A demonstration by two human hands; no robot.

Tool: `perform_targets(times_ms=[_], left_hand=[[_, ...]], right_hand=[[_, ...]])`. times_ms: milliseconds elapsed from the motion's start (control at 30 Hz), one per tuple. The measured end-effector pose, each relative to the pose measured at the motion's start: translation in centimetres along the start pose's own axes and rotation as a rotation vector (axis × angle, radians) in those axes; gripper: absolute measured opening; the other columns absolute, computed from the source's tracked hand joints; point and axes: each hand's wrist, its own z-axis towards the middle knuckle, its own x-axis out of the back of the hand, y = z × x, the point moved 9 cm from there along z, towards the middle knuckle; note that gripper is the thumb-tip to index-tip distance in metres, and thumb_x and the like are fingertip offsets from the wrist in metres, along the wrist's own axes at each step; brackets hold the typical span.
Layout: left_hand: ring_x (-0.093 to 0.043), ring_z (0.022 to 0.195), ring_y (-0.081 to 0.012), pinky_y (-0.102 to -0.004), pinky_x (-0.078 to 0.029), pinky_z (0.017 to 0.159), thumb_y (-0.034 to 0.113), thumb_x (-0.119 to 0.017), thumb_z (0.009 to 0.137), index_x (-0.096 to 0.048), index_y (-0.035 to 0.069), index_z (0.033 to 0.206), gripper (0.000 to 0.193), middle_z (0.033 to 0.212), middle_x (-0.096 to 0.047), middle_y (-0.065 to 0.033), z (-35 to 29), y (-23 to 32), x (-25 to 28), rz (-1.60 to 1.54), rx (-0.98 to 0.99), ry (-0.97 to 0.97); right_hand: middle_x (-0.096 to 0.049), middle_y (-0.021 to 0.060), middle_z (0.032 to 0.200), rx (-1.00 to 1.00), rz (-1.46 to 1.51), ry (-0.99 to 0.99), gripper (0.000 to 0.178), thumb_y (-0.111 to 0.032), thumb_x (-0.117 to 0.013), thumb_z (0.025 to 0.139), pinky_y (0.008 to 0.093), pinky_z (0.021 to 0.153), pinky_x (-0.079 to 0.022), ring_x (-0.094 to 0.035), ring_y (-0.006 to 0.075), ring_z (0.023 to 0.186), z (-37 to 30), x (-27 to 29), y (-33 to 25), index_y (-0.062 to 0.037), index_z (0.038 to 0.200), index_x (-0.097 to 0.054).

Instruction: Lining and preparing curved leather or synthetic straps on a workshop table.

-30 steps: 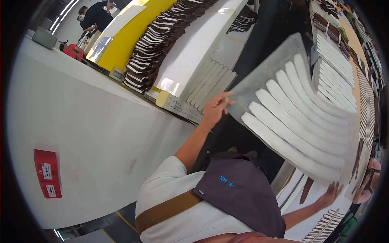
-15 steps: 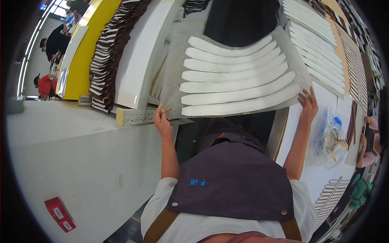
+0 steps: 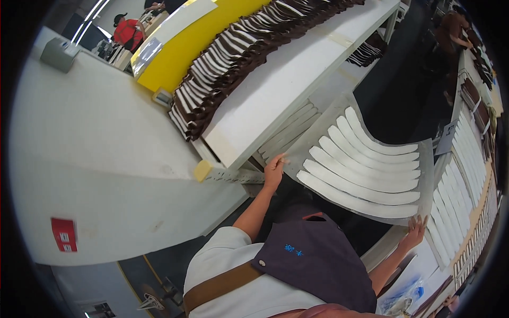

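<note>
A grey translucent flexible sheet [image 3: 297, 172] sags between my two hands, held up off any surface. Several long white strips [image 3: 366, 183] with rounded ends lie side by side on it. My left hand [image 3: 274, 170] is closed on the sheet's left edge, close to the corner of the white table. My right hand [image 3: 417, 233] grips the near right corner, beside the bench on the right. Some of my fingers are hidden under the sheet. Below the tabletop, more strips on a similar sheet [image 3: 291, 130] show on a lower shelf.
A white table [image 3: 281, 74] on the left carries a long row of dark brown and white strips [image 3: 228, 58]. A big white machine housing [image 3: 111, 143] stands left of it. On the right bench lie more white strips [image 3: 450, 212] and a clear plastic bag [image 3: 405, 297]. People work farther off.
My view and body have turned to the right. Both hands still hold the sheet, which has swung toward the right bench, its strips still on it.
</note>
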Motion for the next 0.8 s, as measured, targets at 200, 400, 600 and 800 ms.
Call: perform_targets(times_ms=[200,400,600,800], left_hand=[[-0.041,0.057,-0.0015,-0.0164,-0.038,0.051,0.014,-0.047,0.091,-0.056,0.01,0.116,0.026,0.088,-0.064,-0.0011,8.1,-0.2,-5.9,-0.021,0.124,-0.124],[-0.042,0.057,-0.0025,-0.0172,-0.038,0.052,0.016,-0.049,0.091,-0.057,0.009,0.113,0.024,0.09,-0.064,-0.0022,12.1,-2.5,-10.9,-0.055,0.283,-0.135],[-0.042,0.057,-0.0026,-0.0171,-0.038,0.051,0.018,-0.05,0.091,-0.056,0.008,0.112,0.024,0.09,-0.064,-0.0034,13.9,-3.8,-15.3,-0.048,0.273,-0.122],[-0.038,0.057,-0.0038,-0.0182,-0.035,0.053,0.017,-0.051,0.09,-0.054,0.008,0.115,0.027,0.093,-0.064,-0.0058,15.0,-3.6,-18.2,-0.028,0.288,0.101]], right_hand=[[-0.052,0.0167,0.119,-0.007,0.043,0.065,0.038,-0.008,-0.044,0.091,0.0304,0.08,-0.048,-0.057,0.0247,0.099,4.3,-4.0,-0.1,-0.0046,0.129,-0.042],[-0.054,0.0164,0.117,-0.024,-0.005,0.101,0.038,-0.004,-0.04,0.091,0.0287,0.078,-0.049,-0.058,0.0236,0.095,8.1,-6.6,-1.3,-0.0047,0.129,-0.041],[-0.054,0.015,0.116,-0.037,-0.062,0.098,0.038,-0.005,-0.042,0.091,0.029,0.078,-0.05,-0.059,0.023,0.095,15.1,-8.0,-1.4,-0.0041,0.13,-0.041],[-0.057,0.0135,0.111,-0.109,-0.062,-0.038,0.036,-0.006,-0.044,0.091,0.0274,0.076,-0.05,-0.06,0.0184,0.089,26.5,-12.6,2.4,-0.0009,0.127,-0.043]])
